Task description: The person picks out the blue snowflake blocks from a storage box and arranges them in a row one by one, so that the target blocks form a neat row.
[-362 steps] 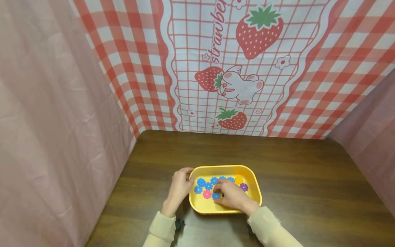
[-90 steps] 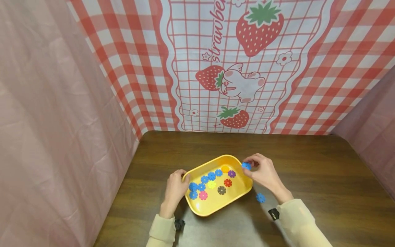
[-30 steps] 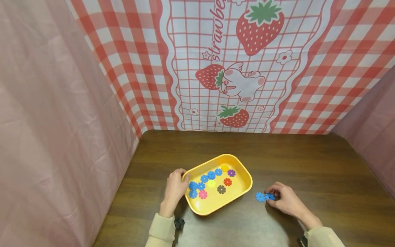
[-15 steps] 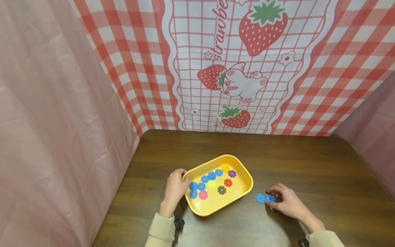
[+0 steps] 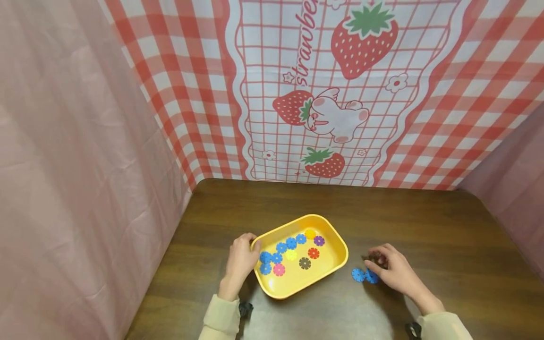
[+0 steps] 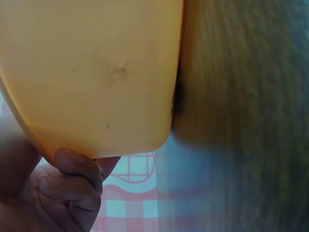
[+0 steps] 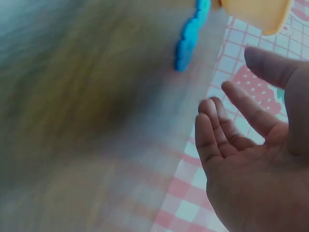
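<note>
– What is hung at the back?
– A red-and-white checked cloth point(image 5: 361, 123), printed with strawberries, is hung there, and the left side is closed off by a pink curtain point(image 5: 76, 165). A brown wooden desk point(image 5: 425, 222) is set below.
– And on the desk?
– A yellow tray point(image 5: 327, 260) is placed there at a slant. Its left end is gripped by the left hand point(image 5: 240, 262), with the thumb laid over the edge and the fingers curled against the outside.
– Is anything grasped by the right hand point(image 5: 399, 271)?
– Nothing is; its fingers are relaxed, parted from the thumb.
– Where are the discs found?
– Two blue discs point(image 5: 358, 275) are laid on the desk right of the tray, touching each other; one is partly hidden by the right hand, and whether it is touched cannot be told. In the tray, a line of blue pieces point(image 5: 282, 248) is seen with an orange disc point(image 5: 310, 234), a purple disc point(image 5: 319, 241), a red disc point(image 5: 313, 253), a dark disc point(image 5: 304, 263), a yellow disc point(image 5: 291, 255) and a pink disc point(image 5: 279, 270).
</note>
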Motion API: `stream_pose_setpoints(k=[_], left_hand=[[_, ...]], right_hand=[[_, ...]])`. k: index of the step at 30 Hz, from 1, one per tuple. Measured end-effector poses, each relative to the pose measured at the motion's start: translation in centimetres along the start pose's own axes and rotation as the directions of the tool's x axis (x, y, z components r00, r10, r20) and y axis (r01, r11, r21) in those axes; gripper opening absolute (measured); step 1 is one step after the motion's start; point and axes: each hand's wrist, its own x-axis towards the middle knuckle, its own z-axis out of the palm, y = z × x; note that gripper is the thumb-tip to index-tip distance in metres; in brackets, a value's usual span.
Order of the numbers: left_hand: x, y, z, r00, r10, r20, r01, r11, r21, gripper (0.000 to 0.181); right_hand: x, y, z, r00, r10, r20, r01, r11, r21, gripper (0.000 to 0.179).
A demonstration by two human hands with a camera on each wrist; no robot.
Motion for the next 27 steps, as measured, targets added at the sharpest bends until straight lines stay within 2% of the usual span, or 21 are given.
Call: stream_pose_setpoints(k=[6, 14, 20, 27], left_hand=[[0.0, 0.0, 0.0, 1.000, 0.019, -0.006, -0.019, 1.000, 0.001, 0.011], [0.0, -0.2, 0.1, 0.999, 0.044, -0.026, -0.043, 0.999, 0.013, 0.011], [0.0, -0.2, 0.0, 0.999, 0.046, -0.023, -0.045, 0.999, 0.014, 0.011], [-0.1, -0.2, 0.1, 0.998, 0.058, -0.019, -0.058, 0.998, 0.012, 0.010]], right_hand=[[1.4, -1.0, -0.2, 0.997, 0.002, -0.081, -0.003, 1.000, -0.011, 0.022], [3.7, -3.6, 0.0, 0.994, 0.017, -0.105, -0.011, 0.998, 0.057, 0.023], [5.5, -5.2, 0.8, 0.997, 0.004, -0.081, 0.003, 0.996, 0.085, 0.025], [7.2, -6.4, 1.6, 0.999, 0.032, -0.001, -0.032, 0.992, 0.120, 0.029]])
